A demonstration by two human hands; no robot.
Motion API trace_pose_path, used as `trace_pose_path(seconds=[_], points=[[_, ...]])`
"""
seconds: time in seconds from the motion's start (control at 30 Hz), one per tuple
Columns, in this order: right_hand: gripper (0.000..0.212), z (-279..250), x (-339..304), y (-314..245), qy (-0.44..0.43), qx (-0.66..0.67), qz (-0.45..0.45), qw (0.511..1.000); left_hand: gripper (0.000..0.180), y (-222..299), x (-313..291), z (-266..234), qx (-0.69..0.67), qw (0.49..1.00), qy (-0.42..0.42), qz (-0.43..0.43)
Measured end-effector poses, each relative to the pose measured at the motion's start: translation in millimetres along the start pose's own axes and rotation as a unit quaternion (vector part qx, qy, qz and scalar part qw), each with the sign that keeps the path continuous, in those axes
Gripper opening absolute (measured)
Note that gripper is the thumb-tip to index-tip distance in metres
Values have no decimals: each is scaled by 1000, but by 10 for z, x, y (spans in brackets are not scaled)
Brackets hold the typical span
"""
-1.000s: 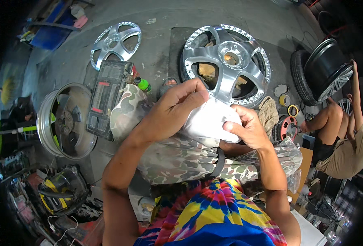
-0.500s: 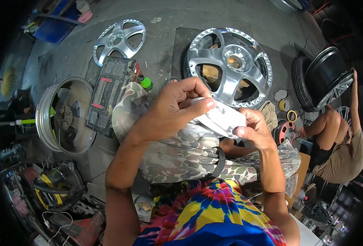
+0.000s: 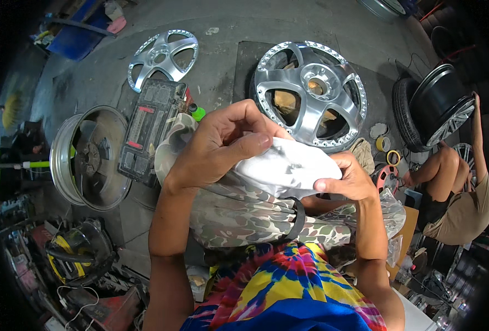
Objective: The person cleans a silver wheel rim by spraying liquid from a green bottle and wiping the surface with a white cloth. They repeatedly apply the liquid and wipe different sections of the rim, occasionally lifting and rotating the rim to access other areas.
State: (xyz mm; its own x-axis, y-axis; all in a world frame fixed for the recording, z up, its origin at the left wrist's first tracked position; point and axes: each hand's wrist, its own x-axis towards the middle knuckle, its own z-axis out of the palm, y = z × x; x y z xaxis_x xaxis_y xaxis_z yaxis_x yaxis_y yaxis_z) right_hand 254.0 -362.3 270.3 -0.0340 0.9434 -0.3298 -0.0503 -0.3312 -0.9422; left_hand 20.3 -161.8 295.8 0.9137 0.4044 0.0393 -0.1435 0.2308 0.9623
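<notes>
A white cloth (image 3: 288, 168) with grey smudges is stretched between my two hands over my camouflage-covered lap. Thumb and fingers of my left hand (image 3: 219, 143) pinch its upper left part. At the cloth's right end, my right hand (image 3: 354, 179) grips the edge with the thumb on top. Just beyond the cloth lies a silver five-spoke wheel (image 3: 306, 113) with small studs round its rim, and pieces of wood show through its openings. The cloth does not visibly touch the wheel.
Left are a black toolbox (image 3: 155, 132), a wheel barrel (image 3: 68, 160) and a vacuum cleaner (image 3: 69, 256). Another spoked wheel face (image 3: 173, 59) lies farther off. Right are tape rolls (image 3: 383, 144), a red reel (image 3: 388, 179), a tyre (image 3: 405, 116) and a seated person (image 3: 460, 218) touching a dark wheel.
The cloth has gone from a bunched strip to a wider, flatter spread. My left hand has shifted slightly left and my right hand slightly right, both still holding it.
</notes>
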Motion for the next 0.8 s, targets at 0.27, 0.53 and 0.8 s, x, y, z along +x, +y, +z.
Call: trace_pose_path(seconds=[0.27, 0.53, 0.8], points=[[44, 18, 34, -222, 72, 99, -364, 923, 9, -77, -10, -41, 303, 950, 78, 2], [69, 131, 178, -123, 28, 339, -328, 881, 12, 70, -111, -562, 96, 936, 287, 180], [72, 365, 996, 804, 114, -5, 49, 992, 17, -2082, -969, -1435, -37, 867, 488, -100]])
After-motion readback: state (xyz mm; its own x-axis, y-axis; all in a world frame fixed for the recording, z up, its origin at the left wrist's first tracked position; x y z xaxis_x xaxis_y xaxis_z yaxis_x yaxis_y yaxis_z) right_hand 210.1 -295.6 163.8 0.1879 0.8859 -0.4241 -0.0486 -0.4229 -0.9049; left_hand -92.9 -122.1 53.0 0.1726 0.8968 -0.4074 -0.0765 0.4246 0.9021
